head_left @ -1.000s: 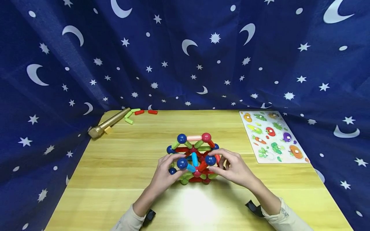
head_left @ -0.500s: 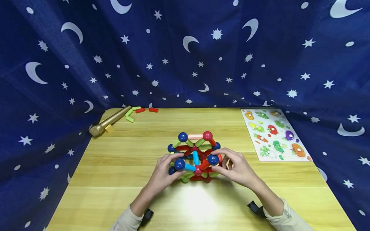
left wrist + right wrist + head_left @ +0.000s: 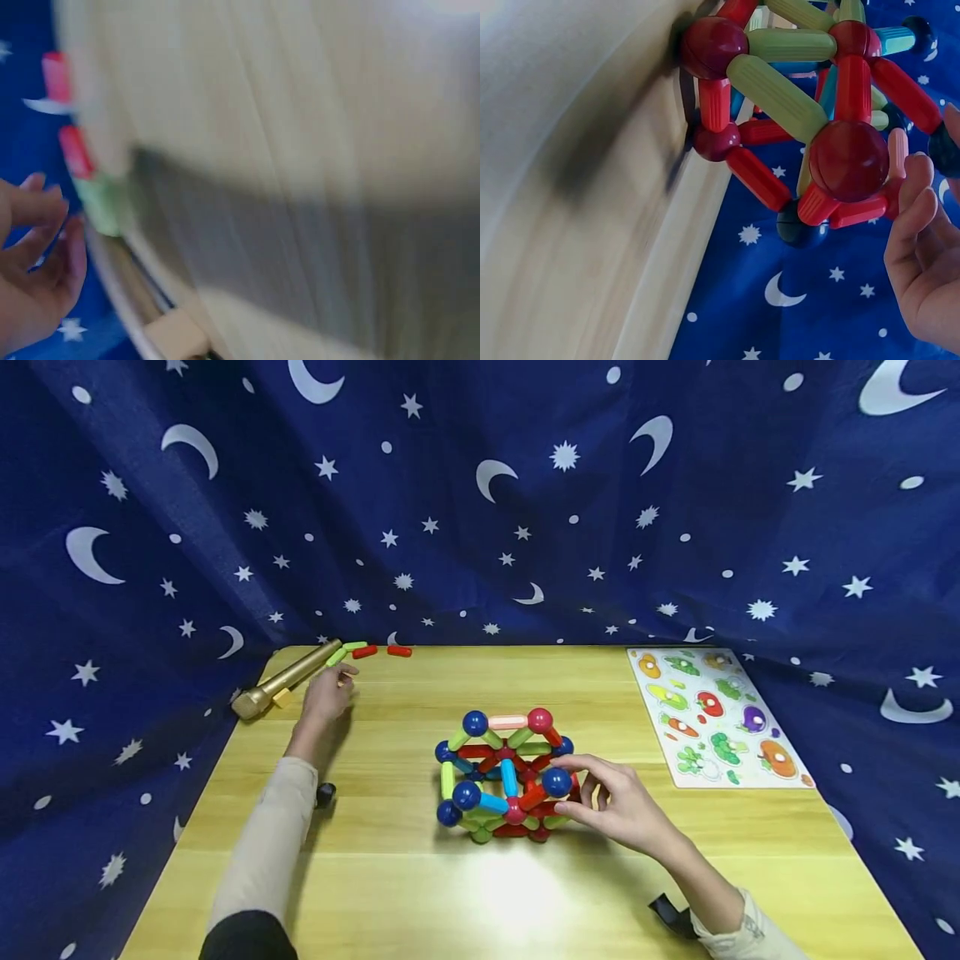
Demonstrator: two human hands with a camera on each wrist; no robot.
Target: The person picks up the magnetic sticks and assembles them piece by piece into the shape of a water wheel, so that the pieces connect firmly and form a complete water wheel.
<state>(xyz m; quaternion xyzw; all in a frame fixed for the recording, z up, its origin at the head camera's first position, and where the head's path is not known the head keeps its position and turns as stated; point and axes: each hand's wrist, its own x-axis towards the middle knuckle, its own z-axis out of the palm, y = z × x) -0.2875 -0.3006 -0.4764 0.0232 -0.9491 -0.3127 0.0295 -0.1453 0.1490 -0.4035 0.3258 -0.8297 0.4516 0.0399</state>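
A built frame of coloured magnetic sticks (image 3: 510, 777) and balls stands on the table in the head view. My right hand (image 3: 615, 802) pinches the blue ball (image 3: 557, 782) at its front right corner between thumb and fingers. In the right wrist view, that hand (image 3: 926, 262) shows beside a large red ball (image 3: 849, 160) and several red and green sticks. My left hand (image 3: 327, 695) is stretched to the back left, close to the loose green sticks (image 3: 337, 657). Its fingers are loosely bent with nothing seen between them in the left wrist view, and it covers the nearest green stick.
A gold toy microphone (image 3: 288, 678) lies left of the left hand, with a small orange block (image 3: 282, 697) against it. Two red sticks (image 3: 365, 652) lie near the back edge. A vegetable puzzle board (image 3: 720, 718) lies at the right. A blue curtain (image 3: 480, 527) hangs behind.
My left hand has let go of the left front blue ball and moved to the back left, beside the green sticks. The right hand still pinches its blue ball.
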